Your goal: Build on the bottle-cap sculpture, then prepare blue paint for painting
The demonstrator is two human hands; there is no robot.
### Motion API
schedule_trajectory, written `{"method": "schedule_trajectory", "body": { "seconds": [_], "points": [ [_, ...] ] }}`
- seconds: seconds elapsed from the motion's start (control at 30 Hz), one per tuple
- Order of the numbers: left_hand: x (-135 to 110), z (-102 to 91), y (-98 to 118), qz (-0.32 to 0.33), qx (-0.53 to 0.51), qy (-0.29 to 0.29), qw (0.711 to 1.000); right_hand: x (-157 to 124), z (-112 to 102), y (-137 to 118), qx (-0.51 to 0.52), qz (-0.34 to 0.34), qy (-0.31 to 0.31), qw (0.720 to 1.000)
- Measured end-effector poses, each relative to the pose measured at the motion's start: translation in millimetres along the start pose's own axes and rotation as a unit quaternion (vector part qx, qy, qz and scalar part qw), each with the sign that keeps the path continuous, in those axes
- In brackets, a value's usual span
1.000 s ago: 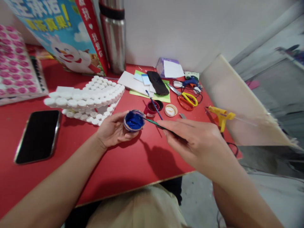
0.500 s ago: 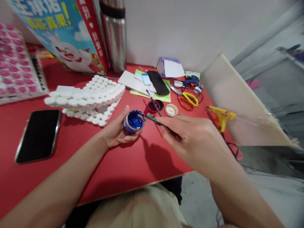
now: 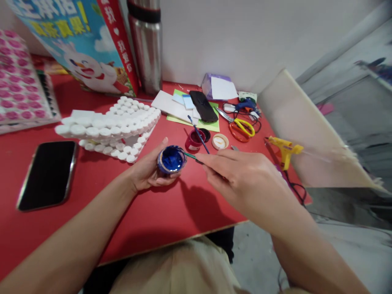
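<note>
My left hand (image 3: 150, 169) is closed around a small clear jar of blue paint (image 3: 172, 159), its open mouth tilted toward me. In my right hand (image 3: 235, 173) a green-handled paintbrush (image 3: 191, 155) is pinched, its tip at the jar's right rim. Just behind stands a jar of dark red paint (image 3: 194, 141) with a second, blue brush (image 3: 198, 134) resting across it. A round white lid (image 3: 220, 141) lies to its right. Left of my left hand sits a structure of white round pieces (image 3: 110, 128).
A phone (image 3: 47, 175) lies at the left. Scissors (image 3: 241, 128) and a yellow glue gun (image 3: 286, 150) are on the right of the red table (image 3: 147, 220). Behind stand a steel bottle (image 3: 148, 53), a printed box (image 3: 88, 49) and a black object (image 3: 203, 106) on papers.
The brush tip has shifted slightly up and left along the jar's rim, and my right hand has moved a little left with it. The left hand keeps its hold on the jar.
</note>
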State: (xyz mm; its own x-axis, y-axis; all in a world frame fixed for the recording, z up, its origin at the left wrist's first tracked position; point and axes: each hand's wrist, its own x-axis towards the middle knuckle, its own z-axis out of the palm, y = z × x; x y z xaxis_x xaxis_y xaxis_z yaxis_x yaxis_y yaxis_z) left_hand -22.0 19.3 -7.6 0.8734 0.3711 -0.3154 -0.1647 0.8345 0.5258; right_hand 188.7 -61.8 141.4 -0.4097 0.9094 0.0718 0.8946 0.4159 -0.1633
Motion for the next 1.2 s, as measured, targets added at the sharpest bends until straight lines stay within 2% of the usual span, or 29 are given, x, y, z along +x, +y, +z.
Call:
{"method": "schedule_trajectory", "body": {
  "seconds": [0.27,0.47,0.63,0.9,1.2],
  "points": [
    [-1.8,0.2,2.3,-0.032,0.026,-0.004,0.999,2.0,0.9,5.3,0.001,-0.036,-0.03,0.999],
    [-0.7,1.9,2.4,-0.023,0.028,0.011,0.999,1.6,1.6,10.0,-0.007,-0.069,-0.024,0.997],
    [0.6,2.8,3.6,-0.038,0.03,-0.015,0.999,1.8,3.7,7.8,0.007,-0.091,-0.027,0.995],
    [1.0,5.9,4.7,-0.028,0.025,-0.021,0.999,-7.6,-4.2,-0.5,0.007,-0.025,0.009,1.0],
    [0.6,6.3,3.0,-0.036,0.039,0.015,0.998,-2.2,3.2,-12.7,-0.097,0.012,0.001,0.995]
  ]
}}
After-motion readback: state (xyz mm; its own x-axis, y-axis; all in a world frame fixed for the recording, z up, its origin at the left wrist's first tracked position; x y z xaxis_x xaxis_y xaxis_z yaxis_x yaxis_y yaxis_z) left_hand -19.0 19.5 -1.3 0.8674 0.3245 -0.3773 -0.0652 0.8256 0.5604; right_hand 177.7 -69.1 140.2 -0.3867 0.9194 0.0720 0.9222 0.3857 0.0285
